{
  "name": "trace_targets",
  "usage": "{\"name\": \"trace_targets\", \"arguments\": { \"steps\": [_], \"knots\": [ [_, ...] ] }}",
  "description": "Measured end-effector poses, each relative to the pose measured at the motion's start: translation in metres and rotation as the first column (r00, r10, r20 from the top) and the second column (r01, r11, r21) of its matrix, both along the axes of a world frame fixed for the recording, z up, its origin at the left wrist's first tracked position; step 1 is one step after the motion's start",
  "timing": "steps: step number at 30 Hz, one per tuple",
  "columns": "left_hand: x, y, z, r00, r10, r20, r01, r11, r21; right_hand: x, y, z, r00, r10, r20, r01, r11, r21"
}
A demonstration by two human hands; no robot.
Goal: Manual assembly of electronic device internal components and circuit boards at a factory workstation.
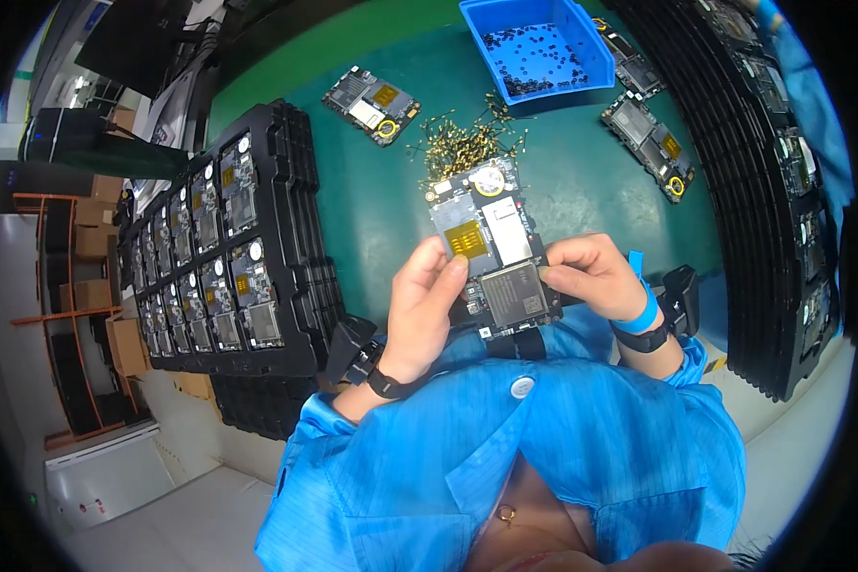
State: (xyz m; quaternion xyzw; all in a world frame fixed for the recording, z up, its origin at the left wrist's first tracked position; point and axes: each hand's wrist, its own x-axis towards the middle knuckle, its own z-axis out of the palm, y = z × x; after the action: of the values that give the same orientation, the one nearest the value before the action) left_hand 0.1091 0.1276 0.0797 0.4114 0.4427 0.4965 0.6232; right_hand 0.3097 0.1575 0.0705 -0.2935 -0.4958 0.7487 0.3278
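A dark circuit board (518,296) with silver shields, a gold contact patch and a round white part tilts in front of my chest. My left hand (421,307) grips its left edge, thumb lying on the face beside the gold patch. At the right edge, my right hand (596,275) has thumb and forefinger pinched together against the board; whatever sits between those fingertips is hidden. Just beyond the board's far end lies a loose pile of thin black leads with gold-coloured ends (469,139).
A blue bin (561,93) holding many small black rings stands at the back. Loose boards lie at back left (370,105) and right (650,145). Stacked black trays with boards rise at left (291,329) and right (720,181), flanking the green mat (357,214).
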Motion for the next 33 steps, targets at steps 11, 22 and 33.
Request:
{"name": "trace_targets", "arguments": {
  "steps": [11,22,33],
  "knots": [
    [0.002,0.001,0.001,1.0,-0.002,-0.007,0.002,1.0,0.016,0.0,0.001,-0.001,1.0,-0.011,0.01,0.011,0.999,0.034],
    [0.002,0.0,0.002,1.0,-0.004,0.01,0.004,1.0,0.02,0.0,0.0,-0.001,1.0,-0.026,0.012,0.025,0.999,0.041],
    [0.007,-0.003,0.003,0.998,-0.043,0.037,0.043,0.999,-0.005,-0.003,-0.001,0.0,0.991,-0.129,0.032,0.127,0.991,0.05]
  ]
}}
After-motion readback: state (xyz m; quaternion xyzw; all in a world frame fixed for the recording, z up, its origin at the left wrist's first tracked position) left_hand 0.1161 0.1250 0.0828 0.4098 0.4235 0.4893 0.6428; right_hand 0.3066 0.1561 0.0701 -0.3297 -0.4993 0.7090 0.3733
